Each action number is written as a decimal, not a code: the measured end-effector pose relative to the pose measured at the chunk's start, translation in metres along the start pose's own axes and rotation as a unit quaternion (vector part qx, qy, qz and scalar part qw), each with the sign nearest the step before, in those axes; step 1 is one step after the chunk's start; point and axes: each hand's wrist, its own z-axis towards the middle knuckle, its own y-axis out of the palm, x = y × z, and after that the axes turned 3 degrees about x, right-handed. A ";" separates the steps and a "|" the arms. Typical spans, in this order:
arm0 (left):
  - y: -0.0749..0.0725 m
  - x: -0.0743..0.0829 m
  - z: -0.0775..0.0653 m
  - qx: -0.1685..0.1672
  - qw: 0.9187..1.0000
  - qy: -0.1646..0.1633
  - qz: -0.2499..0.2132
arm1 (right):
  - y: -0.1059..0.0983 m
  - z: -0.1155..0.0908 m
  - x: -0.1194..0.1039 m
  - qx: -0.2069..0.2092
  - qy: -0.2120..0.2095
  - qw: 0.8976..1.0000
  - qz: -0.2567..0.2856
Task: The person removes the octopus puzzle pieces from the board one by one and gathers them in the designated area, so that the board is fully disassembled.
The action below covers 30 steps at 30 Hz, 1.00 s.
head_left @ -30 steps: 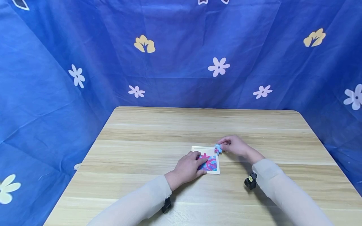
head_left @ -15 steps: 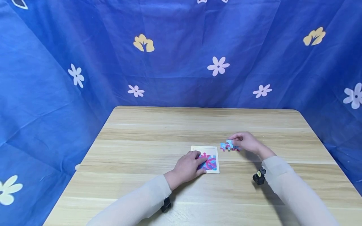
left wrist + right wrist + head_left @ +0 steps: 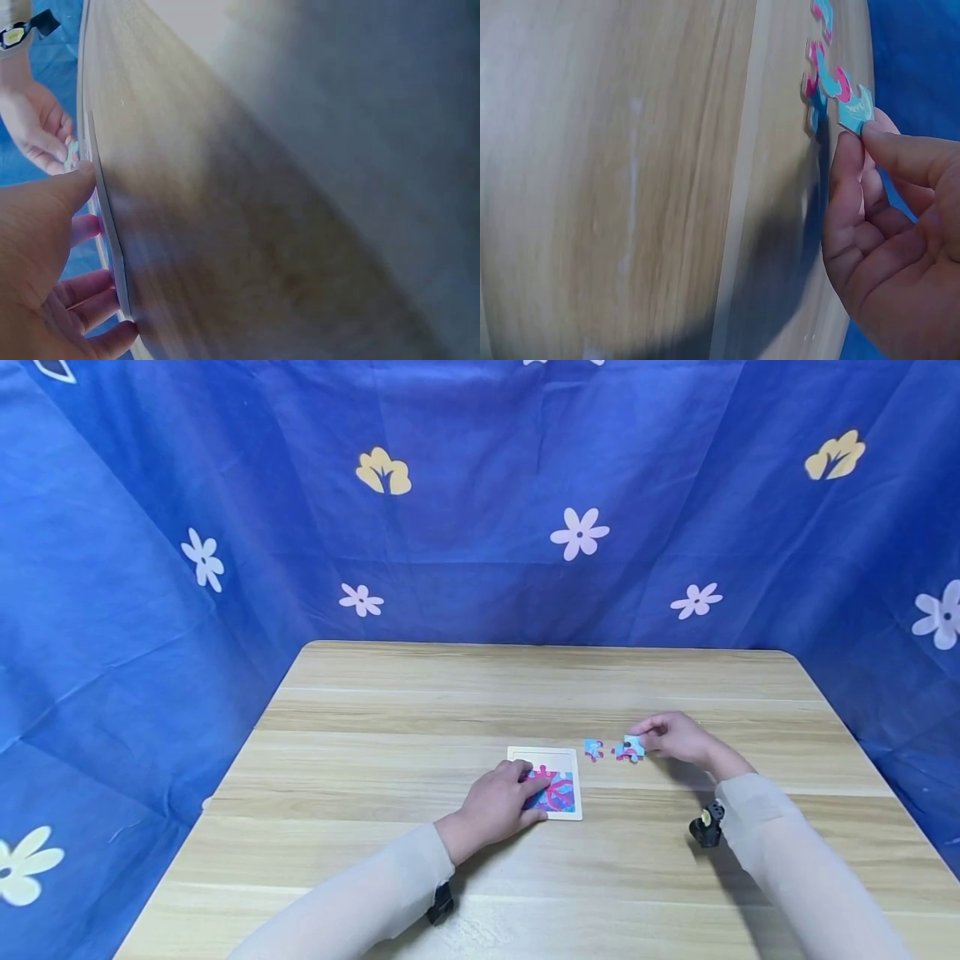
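Note:
A small pale puzzle tray (image 3: pixel 577 777) lies on the table, its near part filled with pink, blue and purple pieces (image 3: pixel 562 795) and its far part showing bare board. My left hand (image 3: pixel 501 803) rests spread over the tray's left side, thumb at the near edge; the left wrist view shows its fingertips along the tray's side. Right of the tray, my right hand (image 3: pixel 678 739) pinches a light-blue and pink puzzle piece (image 3: pixel 853 111) between thumb and fingers. Under that piece, partly hidden, lies another puzzle piece (image 3: pixel 814 84). A third piece (image 3: pixel 593 749) sits between tray and right hand.
The wood-grain table (image 3: pixel 375 718) has rounded far corners. Behind it and along both sides hangs a blue curtain (image 3: pixel 480 510) with white and yellow flowers. Black wrist cameras (image 3: pixel 707 825) hang under both sleeves.
My right hand has carried its puzzle piece from the tray's far right corner rightward, over the loose pieces, uncovering one beside the tray. The left hand has stayed still on the tray.

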 end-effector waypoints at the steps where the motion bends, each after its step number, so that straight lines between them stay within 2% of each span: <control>1: 0.000 0.000 0.000 0.000 1.000 0.000 0.000 | -0.001 -0.001 0.001 -0.001 0.004 1.000 0.001; 18: -0.002 0.000 0.000 0.001 1.000 0.000 -0.005 | -0.019 -0.012 0.012 -0.016 0.051 0.998 -0.034; 30: -0.004 0.001 0.000 -0.003 1.000 -0.002 -0.004 | -0.023 -0.014 0.013 -0.017 0.056 0.998 -0.038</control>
